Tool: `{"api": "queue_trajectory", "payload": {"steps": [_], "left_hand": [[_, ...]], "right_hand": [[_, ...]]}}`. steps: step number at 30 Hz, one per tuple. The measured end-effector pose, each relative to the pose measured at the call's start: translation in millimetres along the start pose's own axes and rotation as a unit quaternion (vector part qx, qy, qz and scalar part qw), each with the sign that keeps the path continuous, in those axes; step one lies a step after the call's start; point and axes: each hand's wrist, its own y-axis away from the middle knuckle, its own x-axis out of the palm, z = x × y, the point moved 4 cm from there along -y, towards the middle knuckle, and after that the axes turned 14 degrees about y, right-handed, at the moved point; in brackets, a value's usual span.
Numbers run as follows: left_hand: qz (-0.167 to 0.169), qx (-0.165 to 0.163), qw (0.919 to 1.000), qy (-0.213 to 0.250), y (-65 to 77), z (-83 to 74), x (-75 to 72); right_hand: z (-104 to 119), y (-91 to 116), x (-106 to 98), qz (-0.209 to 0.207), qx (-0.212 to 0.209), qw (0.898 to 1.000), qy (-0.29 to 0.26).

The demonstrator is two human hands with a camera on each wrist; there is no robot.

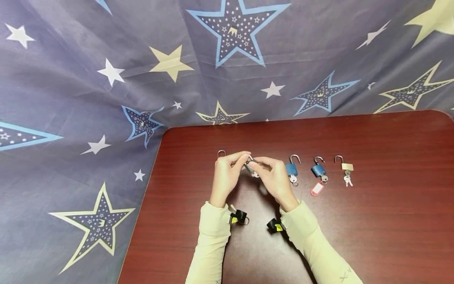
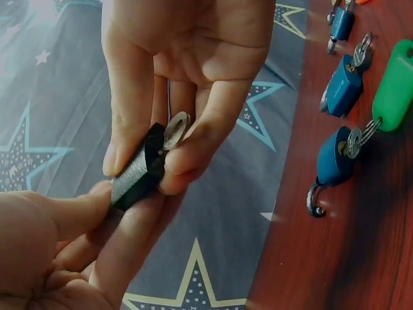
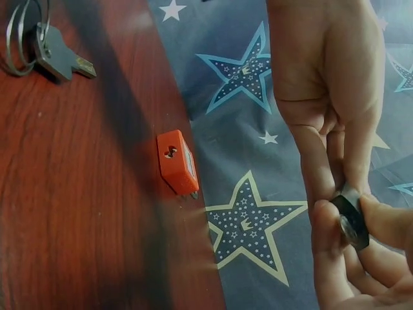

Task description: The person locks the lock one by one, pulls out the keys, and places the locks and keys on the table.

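Observation:
Both hands meet above the table around a small dark padlock (image 2: pixel 137 173). My left hand (image 1: pixel 226 175) pinches its body between thumb and fingers. From the other side, my right hand (image 1: pixel 274 177) also grips the padlock, thumb close to the key. A silver key (image 2: pixel 175 130) with a rounded head stands at the lock's end face. In the head view, part of a silver shackle shows between the fingertips; whether it is open is hidden. Behind the left hand, an orange padlock (image 3: pixel 177 161) rests on the table, mostly covered in the head view.
To the right lie two blue padlocks (image 1: pixel 318 170) and a brass one (image 1: pixel 347 167), shackles open, with keys. A red tag (image 1: pixel 317 189) and a green tag (image 2: pixel 395 87) are nearby. Loose keys (image 3: pixel 57 53) on rings lie near the left wrist. A starry curtain (image 1: pixel 106 165) hangs behind.

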Motion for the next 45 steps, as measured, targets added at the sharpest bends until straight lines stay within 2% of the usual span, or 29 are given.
{"api": "queue_trajectory", "payload": {"steps": [3, 5, 9, 13, 17, 21, 22, 26, 29, 33, 37, 40, 45], "left_hand": [[-0.001, -0.029, 0.9988, 0.039, -0.2, 3.4, 0.8], [0.005, -0.047, 0.9977, 0.049, -0.2, 5.4, 1.7], [0.031, -0.081, 0.9943, 0.062, 0.7, 8.6, 4.1], [0.058, -0.096, 0.9909, 0.074, 2.0, 6.4, 5.8], [0.070, -0.096, 0.9907, 0.066, 4.6, -7.1, 6.6], [0.063, -0.093, 0.9906, 0.077, 6.6, -20.1, 7.3], [0.059, -0.093, 0.9908, 0.079, 6.6, -20.3, 7.4], [0.037, -0.077, 0.9934, 0.077, 4.1, -4.4, 7.2], [0.027, -0.068, 0.9942, 0.078, 2.1, 5.7, 7.0], [0.025, -0.066, 0.9947, 0.075, 2.6, -6.0, 6.7], [0.014, -0.068, 0.9943, 0.081, 3.9, -18.8, 3.8], [-0.002, -0.070, 0.9922, 0.104, 3.6, -16.3, 0.2], [-0.019, -0.067, 0.9872, 0.143, 1.0, -0.6, -3.2]], "right_hand": [[-1, 0, -1, -0.008, 0.003, 1.000, -0.004], [-1, -1, -2, -0.015, 0.001, 1.000, -0.016], [-1, -2, -6, -0.031, 0.003, 0.999, -0.037], [2, -2, -10, -0.035, 0.008, 0.998, -0.054], [16, 2, -16, -0.031, 0.006, 0.998, -0.047], [25, 6, -19, -0.028, 0.002, 0.999, -0.036], [22, 5, -18, -0.028, -0.001, 0.999, -0.039], [9, 0, -14, -0.030, -0.006, 0.999, -0.042], [11, 1, -16, -0.025, -0.013, 0.999, -0.032], [27, 5, -20, -0.008, -0.021, 1.000, -0.015], [30, 6, -21, 0.004, -0.021, 1.000, -0.008], [28, 6, -21, 0.019, -0.021, 1.000, -0.010], [25, 6, -21, 0.047, -0.014, 0.998, -0.028]]}}
